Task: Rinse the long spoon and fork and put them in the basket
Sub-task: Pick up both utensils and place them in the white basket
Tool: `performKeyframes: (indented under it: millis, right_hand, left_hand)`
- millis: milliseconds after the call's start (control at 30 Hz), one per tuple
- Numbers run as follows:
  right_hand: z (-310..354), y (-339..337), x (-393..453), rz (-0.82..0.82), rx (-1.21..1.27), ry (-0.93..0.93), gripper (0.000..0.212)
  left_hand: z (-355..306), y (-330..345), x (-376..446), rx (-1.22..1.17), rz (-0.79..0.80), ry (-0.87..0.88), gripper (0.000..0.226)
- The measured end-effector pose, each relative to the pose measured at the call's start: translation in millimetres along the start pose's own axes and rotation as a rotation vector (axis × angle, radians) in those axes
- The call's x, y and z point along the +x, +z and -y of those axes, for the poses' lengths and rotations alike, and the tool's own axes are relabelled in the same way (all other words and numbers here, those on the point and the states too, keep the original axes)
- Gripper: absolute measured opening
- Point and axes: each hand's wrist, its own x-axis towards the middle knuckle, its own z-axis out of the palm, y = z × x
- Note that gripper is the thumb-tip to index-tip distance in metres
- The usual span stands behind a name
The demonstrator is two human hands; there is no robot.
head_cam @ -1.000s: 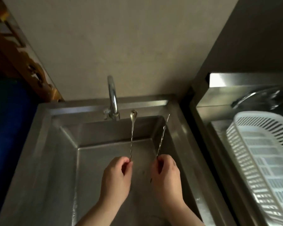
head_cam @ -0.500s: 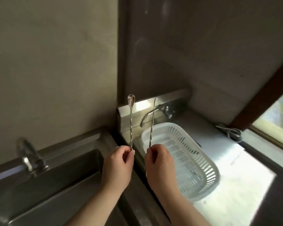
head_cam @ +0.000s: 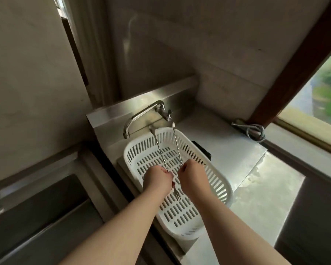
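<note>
Long spoon (head_cam: 159, 148) and fork (head_cam: 177, 148) held over the basket (head_cam: 221, 185).

Thin, stiff, probably wet and slippery: left hand (head_cam: 157, 179) and right hand (head_cam: 192, 175) each pinch one twisted shaft; both ends project beyond each grip.

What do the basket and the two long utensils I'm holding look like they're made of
The basket looks like white moulded plastic: matte, uniform, with regular slots. The two utensils, one in the left hand at and one in the right hand at, look like polished metal, probably stainless steel: thin twisted stems with bright glints.
</note>
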Motion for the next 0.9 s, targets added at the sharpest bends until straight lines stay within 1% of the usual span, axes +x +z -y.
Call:
performKeyframes:
  millis: [67,167,233,300,367,433,533,633,800,900]
  right_hand:
    - [-11.4,13.5,7.5,0.086,-0.082,0.036,0.024]
    - [-25.6,26.8,16.4,0.171,-0.224,0.019,0.014]
    - [-31.2,31.5,19.6,0.194,-0.275,-0.010,0.012]
    - [-34.5,36.2,21.9,0.216,-0.297,-0.015,0.017]
    - [-37.6,40.4,22.6,0.228,-0.310,-0.023,0.012]
    - [-41.2,43.8,23.1,0.238,-0.334,-0.034,0.013]
    - [-44.0,46.0,23.2,0.265,-0.371,-0.054,0.019]
    - [-44.2,44.7,21.7,0.283,-0.391,-0.065,0.022]
    - [-42.7,39.7,20.1,0.300,-0.377,-0.036,0.016]
    - [-46.0,39.7,18.3,0.271,-0.358,-0.047,0.018]
  left_hand:
    - [6.1,9.7,9.3,-0.011,0.031,-0.109,0.009]
    - [11.8,24.6,24.2,-0.057,0.025,-0.264,0.021]
    - [11.3,32.6,27.3,-0.119,0.057,-0.331,0.022]
    - [9.5,39.4,27.9,-0.091,0.061,-0.355,0.023]
    - [11.2,43.2,27.8,0.001,0.037,-0.338,0.025]
    - [13.7,46.2,25.6,0.022,0.036,-0.348,0.025]
    - [16.9,49.7,22.3,-0.076,0.049,-0.413,0.023]
    - [17.5,53.3,19.9,-0.110,0.031,-0.450,0.019]
    - [16.9,52.8,16.6,-0.231,-0.019,-0.527,0.028]
    - [20.5,52.6,19.8,-0.206,-0.023,-0.511,0.025]
